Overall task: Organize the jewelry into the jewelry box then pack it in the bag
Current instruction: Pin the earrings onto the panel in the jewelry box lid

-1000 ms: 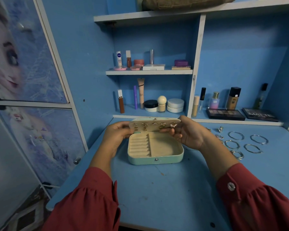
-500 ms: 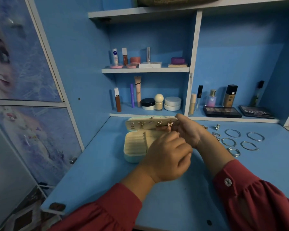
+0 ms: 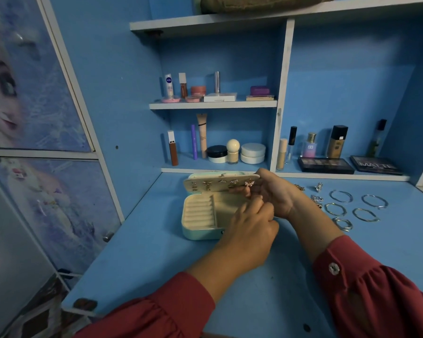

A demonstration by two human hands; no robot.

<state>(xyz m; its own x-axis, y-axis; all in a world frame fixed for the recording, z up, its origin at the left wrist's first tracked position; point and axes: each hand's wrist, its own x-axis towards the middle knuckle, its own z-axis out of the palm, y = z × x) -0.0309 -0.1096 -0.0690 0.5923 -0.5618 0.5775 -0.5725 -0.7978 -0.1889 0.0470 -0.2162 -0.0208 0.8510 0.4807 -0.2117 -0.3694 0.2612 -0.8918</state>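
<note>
Right hand (image 3: 275,196) grips the right end of the earring panel (image 3: 220,184) above the open jewelry box (image 3: 200,215) on the worktop (image 3: 156,252); left hand (image 3: 250,228), fingers curled, pinches something unclear beside it.

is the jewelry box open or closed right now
Open. The jewelry box shows its cream compartments, and the right hand holds its earring panel up.

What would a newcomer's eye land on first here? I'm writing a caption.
Centre of the blue desk: an open mint jewelry box, its earring panel held up by the right hand, the left hand meeting it. Silver bangles lie to the right.
</note>
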